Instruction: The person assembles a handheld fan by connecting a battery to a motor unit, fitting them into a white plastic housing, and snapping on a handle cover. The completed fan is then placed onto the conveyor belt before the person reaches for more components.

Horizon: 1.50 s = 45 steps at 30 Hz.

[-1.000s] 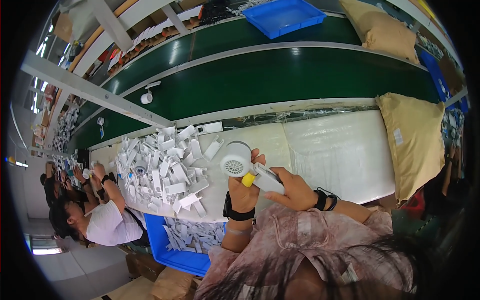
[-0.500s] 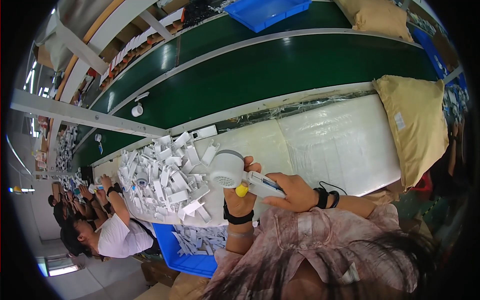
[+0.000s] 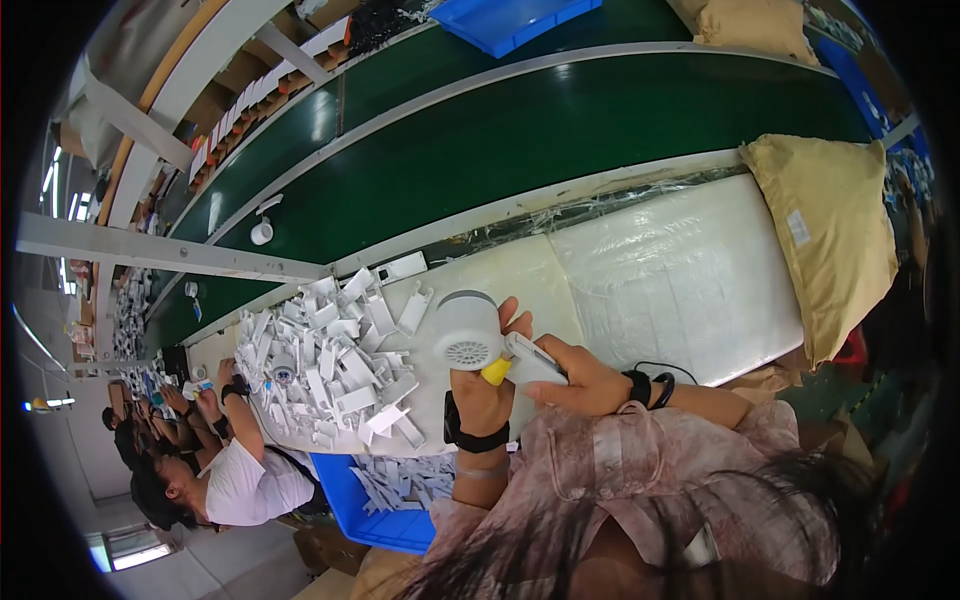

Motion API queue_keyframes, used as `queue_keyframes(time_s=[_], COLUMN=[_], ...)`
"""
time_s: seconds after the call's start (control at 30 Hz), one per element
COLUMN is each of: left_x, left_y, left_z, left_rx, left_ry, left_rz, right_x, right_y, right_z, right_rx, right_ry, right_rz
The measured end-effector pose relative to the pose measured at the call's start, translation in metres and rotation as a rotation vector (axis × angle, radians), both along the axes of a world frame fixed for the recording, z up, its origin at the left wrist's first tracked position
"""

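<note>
Above the front edge of the table I hold a white handheld device with a round, grilled head (image 3: 465, 335) and a slim handle (image 3: 532, 362). My left hand (image 3: 482, 402) is closed around the neck side of the head, its fingers partly hidden behind it. A yellow cover (image 3: 496, 371) sits on a digit of that hand. My right hand (image 3: 588, 382) is wrapped round the handle, thumb along its near side. Left of the device lies a big heap of white plastic housing pieces (image 3: 345, 365).
A blue bin (image 3: 350, 515) of pale strips stands below the table edge. Plastic film (image 3: 680, 270) covers the table at right, beside a tan sack (image 3: 825, 240). Beyond runs a green conveyor (image 3: 560, 140) with a blue tray (image 3: 510, 25). A co-worker (image 3: 245, 485) sits at left.
The device's head has tilted so its grille faces more toward me, and the handle has turned in my right hand. My view has shifted slightly.
</note>
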State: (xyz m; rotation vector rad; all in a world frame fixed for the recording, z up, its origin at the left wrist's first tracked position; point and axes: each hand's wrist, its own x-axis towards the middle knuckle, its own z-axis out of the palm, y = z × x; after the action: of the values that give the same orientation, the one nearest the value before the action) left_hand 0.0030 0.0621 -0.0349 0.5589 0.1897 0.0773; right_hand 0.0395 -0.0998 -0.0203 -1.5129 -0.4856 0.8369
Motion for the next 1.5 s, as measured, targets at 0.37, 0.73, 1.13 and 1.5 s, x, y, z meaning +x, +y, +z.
queue_keyframes(time_s=[0.37, 0.73, 1.13, 1.5], left_x=[0.001, 0.003, 0.013, 0.010], left_y=[-0.003, -0.011, -0.050, -0.025], left_z=[0.009, 0.001, -0.013, -0.008], left_rx=[0.529, 0.378, 0.621, 0.049], left_ry=[-0.152, -0.005, 0.063, 0.082], left_rz=[-0.231, -0.174, 0.086, -0.059], right_x=[0.006, 0.012, 0.001, 0.008], right_y=[-0.011, -0.014, -0.019, -0.014], right_z=[0.000, 0.000, -0.016, 0.000], right_rx=[0.003, -0.050, -0.374, -0.368], right_ry=[0.072, 0.152, -0.497, -0.337], right_rz=[0.024, 0.061, -0.211, -0.106])
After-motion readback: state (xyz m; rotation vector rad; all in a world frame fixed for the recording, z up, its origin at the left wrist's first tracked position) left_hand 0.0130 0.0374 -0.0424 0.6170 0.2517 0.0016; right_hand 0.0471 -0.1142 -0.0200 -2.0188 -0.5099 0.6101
